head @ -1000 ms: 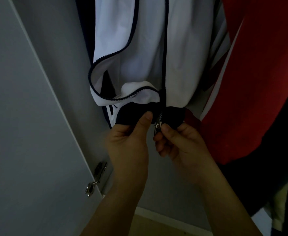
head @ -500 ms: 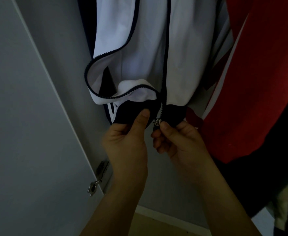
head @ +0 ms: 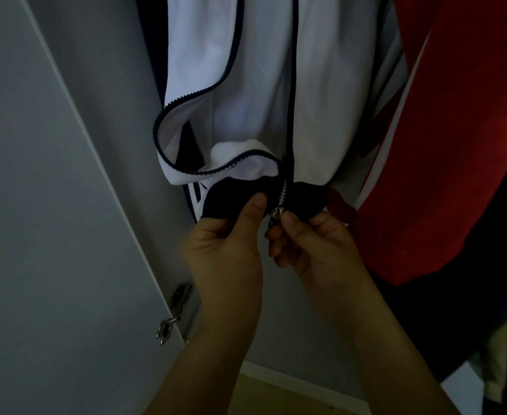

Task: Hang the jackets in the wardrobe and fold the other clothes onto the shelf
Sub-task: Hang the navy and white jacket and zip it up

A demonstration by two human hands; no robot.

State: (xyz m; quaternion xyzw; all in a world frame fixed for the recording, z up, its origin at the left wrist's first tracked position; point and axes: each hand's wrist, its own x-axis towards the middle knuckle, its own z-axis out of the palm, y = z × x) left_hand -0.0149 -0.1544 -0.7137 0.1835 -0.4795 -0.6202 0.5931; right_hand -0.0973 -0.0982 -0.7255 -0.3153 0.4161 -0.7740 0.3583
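My left hand point(head: 225, 259) pinches the dark navy hem point(head: 234, 202) of the white jacket point(head: 261, 85), thumb pressed on the front of the band. My right hand point(head: 315, 250) holds the other side of the hem, thumb and curled fingers closed just beside the metal zip slider point(head: 277, 213), which sits at the very bottom of the zip. The jacket hangs inside the wardrobe, its long axis vertical, hem pointing down toward me, the zip line running straight up. A red jacket point(head: 440, 145) hangs touching it on the right. The wardrobe door point(head: 51, 235) stands open at left, with its hinge point(head: 174, 313) near the lower edge.
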